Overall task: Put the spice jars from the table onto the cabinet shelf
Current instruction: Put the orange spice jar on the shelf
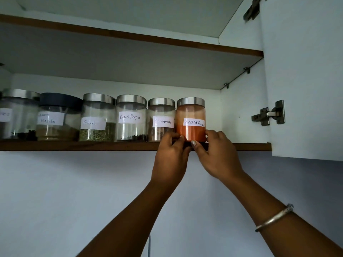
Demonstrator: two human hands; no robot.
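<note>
Jars line the brown-edged cabinet shelf (74, 146). From the left I read a steel-lidded glass jar (18, 115) with a cut-off label, a dark-lidded Garam Masala jar (57, 117), then the Fennel jar (98, 117), Black Pepper jar (131, 119) and Cinnamon jar (161, 117), all clear glass with steel lids. Just beside the Cinnamon jar, the steel-lidded glass jar of orange Red Chilli Powder (191, 115) stands upright at the row's right end. The left hand (169, 158) and right hand (218, 156) grasp its base from either side, fingers (174, 136) curled against the glass. A silver bangle (274, 217) circles the right wrist, and the white cabinet door (306, 80) stands open.
</note>
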